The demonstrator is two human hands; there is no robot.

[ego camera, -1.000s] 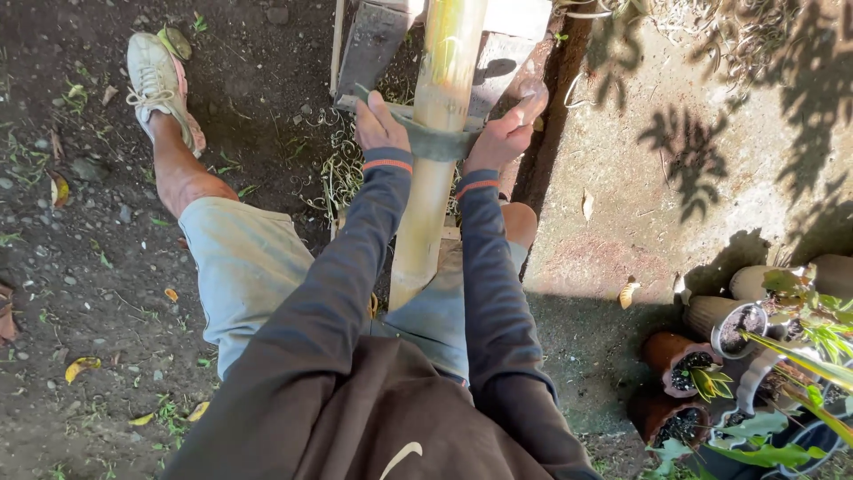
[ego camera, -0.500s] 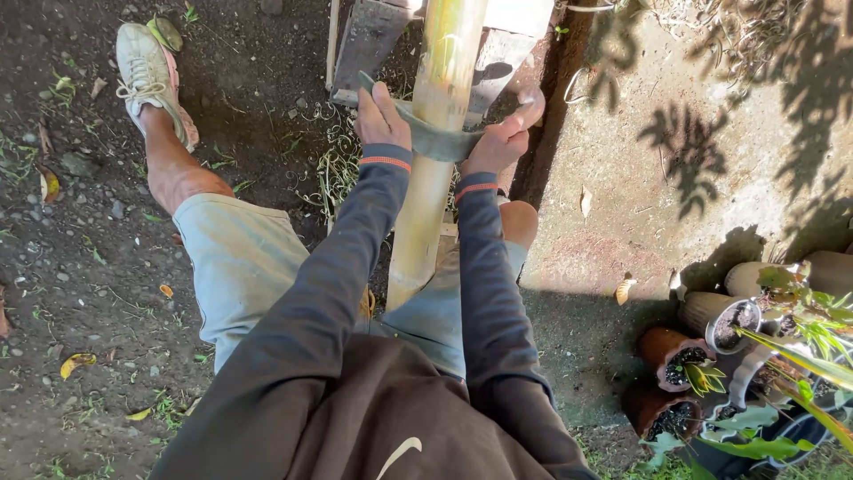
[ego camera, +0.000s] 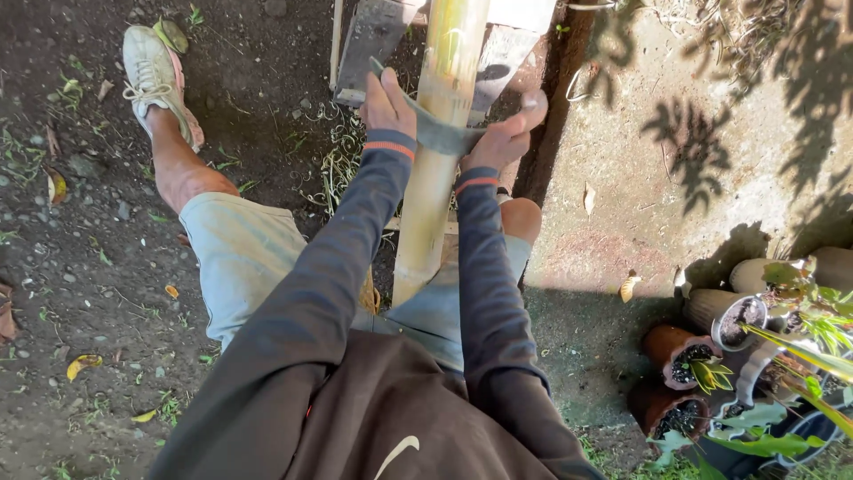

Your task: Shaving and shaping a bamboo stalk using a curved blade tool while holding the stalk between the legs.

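A long yellow-green bamboo pole [ego camera: 440, 133] runs from between my knees up to the top of the view. Across it lies a curved grey metal blade [ego camera: 440, 133]. My left hand [ego camera: 386, 102] grips the blade's left end and my right hand [ego camera: 502, 135] grips its right end, one on each side of the pole. Both arms wear dark sleeves with orange cuffs.
My left leg and a worn white shoe [ego camera: 155, 76] stretch out on dark soil at the left. Grey wooden planks [ego camera: 373, 44] lie under the pole's far end. A concrete slab [ego camera: 675, 160] is at right, with small potted plants [ego camera: 720, 356] at bottom right.
Both hands and the blade have slid a little along the pole toward my body, and the right hand has tilted so its end of the blade sits lower.
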